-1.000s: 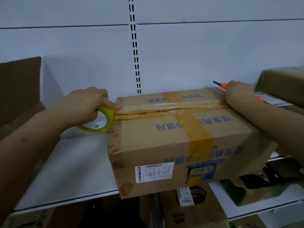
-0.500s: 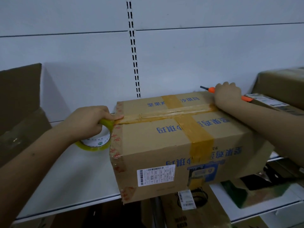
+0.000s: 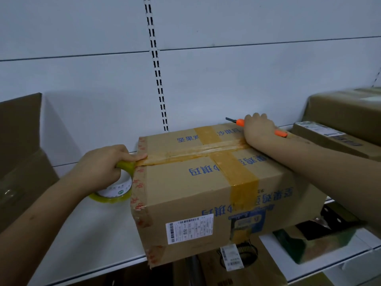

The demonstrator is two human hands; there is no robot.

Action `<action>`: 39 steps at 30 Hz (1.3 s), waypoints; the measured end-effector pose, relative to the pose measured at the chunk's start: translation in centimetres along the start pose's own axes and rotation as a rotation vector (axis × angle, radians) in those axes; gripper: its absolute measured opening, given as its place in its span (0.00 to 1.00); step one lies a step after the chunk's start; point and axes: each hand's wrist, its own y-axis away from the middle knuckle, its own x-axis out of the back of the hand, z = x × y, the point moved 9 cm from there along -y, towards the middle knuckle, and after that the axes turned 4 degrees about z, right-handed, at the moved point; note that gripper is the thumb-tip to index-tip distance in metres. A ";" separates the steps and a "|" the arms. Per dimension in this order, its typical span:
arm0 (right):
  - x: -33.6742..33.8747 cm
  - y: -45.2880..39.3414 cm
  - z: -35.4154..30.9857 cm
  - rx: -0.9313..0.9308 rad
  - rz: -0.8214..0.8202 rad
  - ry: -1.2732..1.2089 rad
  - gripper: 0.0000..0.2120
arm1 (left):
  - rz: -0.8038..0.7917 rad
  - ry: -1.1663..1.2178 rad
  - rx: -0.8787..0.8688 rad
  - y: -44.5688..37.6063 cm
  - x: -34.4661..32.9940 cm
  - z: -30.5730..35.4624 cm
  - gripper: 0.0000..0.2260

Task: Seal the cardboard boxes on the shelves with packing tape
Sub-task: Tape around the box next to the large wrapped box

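A brown cardboard box (image 3: 206,195) with blue print sits on the white shelf (image 3: 86,234), its front corner past the shelf edge. A fresh strip of clear tape (image 3: 193,150) runs along its top seam, crossing an older brown band. My left hand (image 3: 103,168) grips the yellowish tape roll (image 3: 115,193) at the box's left edge, thumb pressing the tape onto the corner. My right hand (image 3: 258,129) rests on the far right end of the seam and holds an orange utility knife (image 3: 239,122), its blade pointing left.
An open brown box (image 3: 18,162) stands at the left. Two stacked cartons (image 3: 340,129) sit close at the right. The slotted white back panel (image 3: 156,65) rises behind. More boxes (image 3: 237,263) and a green carton (image 3: 313,246) fill the shelf below.
My left hand has pulled the roll down past the box's left edge, laying the tape flat on the seam. My right hand with the knife has shifted left along the top.
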 end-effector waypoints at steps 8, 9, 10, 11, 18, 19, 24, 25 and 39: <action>3.2 3.4 -9.2 0.196 0.051 -0.021 0.09 | 0.003 0.054 0.030 0.1 0.1 0.0 0.37; 3.9 4.0 -11.4 0.257 0.091 -0.032 0.10 | 0.006 0.065 0.033 0.2 0.2 0.1 0.37; 4.2 4.4 -12.9 0.307 0.120 -0.040 0.11 | 0.005 0.083 0.038 0.4 0.2 0.0 0.36; 4.2 4.5 -13.8 0.334 0.116 -0.055 0.11 | -0.003 0.100 0.039 0.4 0.1 0.0 0.36; 4.9 6.1 -17.0 0.356 0.077 -0.205 0.12 | -0.047 0.115 0.015 0.3 0.0 0.0 0.34; 5.8 7.1 -18.9 0.427 0.112 -0.219 0.12 | -0.040 0.113 0.013 0.5 0.1 0.1 0.33; 6.5 7.6 -22.1 0.391 -0.009 -0.264 0.12 | -0.016 0.222 0.064 1.5 0.1 0.3 0.33; 6.6 7.9 -23.2 0.386 -0.021 -0.270 0.11 | 0.002 0.268 0.101 1.7 0.1 -0.1 0.33; 8.2 10.1 -27.8 0.374 0.029 -0.382 0.10 | -0.023 0.048 0.172 3.1 -4.7 2.6 0.23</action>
